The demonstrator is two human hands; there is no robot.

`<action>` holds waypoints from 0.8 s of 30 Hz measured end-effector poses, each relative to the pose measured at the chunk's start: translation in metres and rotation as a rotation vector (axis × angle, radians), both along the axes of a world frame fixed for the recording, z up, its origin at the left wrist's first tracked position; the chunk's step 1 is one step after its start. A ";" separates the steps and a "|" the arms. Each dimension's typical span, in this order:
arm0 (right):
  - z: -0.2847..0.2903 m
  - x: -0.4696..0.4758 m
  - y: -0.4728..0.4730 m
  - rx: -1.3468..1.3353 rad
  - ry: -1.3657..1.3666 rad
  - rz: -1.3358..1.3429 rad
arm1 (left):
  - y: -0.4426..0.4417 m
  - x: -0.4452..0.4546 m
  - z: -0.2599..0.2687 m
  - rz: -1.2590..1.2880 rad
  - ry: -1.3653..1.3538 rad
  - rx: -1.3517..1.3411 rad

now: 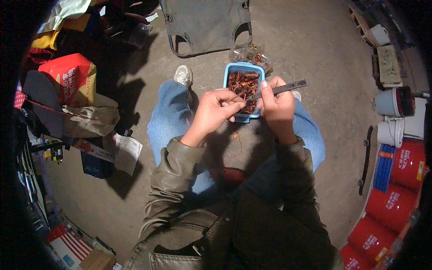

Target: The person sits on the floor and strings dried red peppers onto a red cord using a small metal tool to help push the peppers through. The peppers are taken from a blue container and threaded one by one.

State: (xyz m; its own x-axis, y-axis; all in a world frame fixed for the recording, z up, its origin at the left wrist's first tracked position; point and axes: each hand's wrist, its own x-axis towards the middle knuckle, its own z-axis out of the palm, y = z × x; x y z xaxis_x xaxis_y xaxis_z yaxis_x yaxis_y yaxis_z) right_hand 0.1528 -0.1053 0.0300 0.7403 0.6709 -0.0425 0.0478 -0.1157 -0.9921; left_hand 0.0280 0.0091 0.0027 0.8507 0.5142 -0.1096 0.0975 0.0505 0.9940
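Note:
My left hand [216, 109] pinches a short piece of red insulated wire [244, 97] between thumb and fingertips. In my right hand [277, 104] is a flat dark metal strip, which looks like a knife blade [289, 86]; one end meets the red wire and the other sticks out past my fingers to the right. Both hands hover over a blue plastic tub [235, 64] on the floor between my feet. A tangle of copper wire scraps [242, 81] fills the tub, partly hidden behind my fingers.
Clear plastic bags [254, 54] with wire bits touch the tub's far side. Beyond stands a grey fabric folding seat [206, 27]. A red paper bag [69, 79] and cardboard lie left. Red drums [391, 204] and pails [388, 103] line the right. A thin red wire [241, 143] lies nearer me.

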 end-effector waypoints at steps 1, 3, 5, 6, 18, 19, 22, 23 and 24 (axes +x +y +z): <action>0.000 0.000 0.000 0.011 0.005 0.001 | 0.000 0.000 0.000 0.001 0.002 -0.006; 0.001 -0.001 0.000 0.013 0.001 0.007 | 0.000 -0.001 0.001 0.001 0.003 -0.005; 0.001 -0.002 -0.001 -0.001 -0.014 0.017 | -0.001 0.000 0.001 0.001 -0.001 0.012; 0.000 -0.002 -0.001 -0.003 -0.021 0.021 | -0.001 -0.001 0.001 0.002 -0.003 0.005; -0.004 -0.001 0.000 0.015 -0.078 0.027 | -0.001 -0.001 0.001 -0.008 0.017 0.014; -0.004 0.000 0.000 0.019 -0.095 0.029 | -0.001 -0.001 0.001 -0.005 0.012 0.011; -0.004 0.000 0.000 0.022 -0.103 0.035 | -0.001 0.000 0.000 -0.004 0.005 0.006; -0.004 0.000 0.000 0.020 -0.106 0.036 | -0.001 0.000 -0.001 -0.005 0.004 0.005; -0.004 0.000 0.000 0.014 -0.091 0.033 | -0.001 0.000 -0.001 -0.007 0.000 0.013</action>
State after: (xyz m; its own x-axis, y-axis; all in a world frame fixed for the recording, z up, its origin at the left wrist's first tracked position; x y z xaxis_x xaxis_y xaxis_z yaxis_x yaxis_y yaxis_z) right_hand 0.1524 -0.1052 0.0264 0.7183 0.6949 0.0337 0.1417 -0.0987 -0.9850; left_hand 0.0275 0.0079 0.0018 0.8542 0.5098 -0.1025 0.0973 0.0370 0.9946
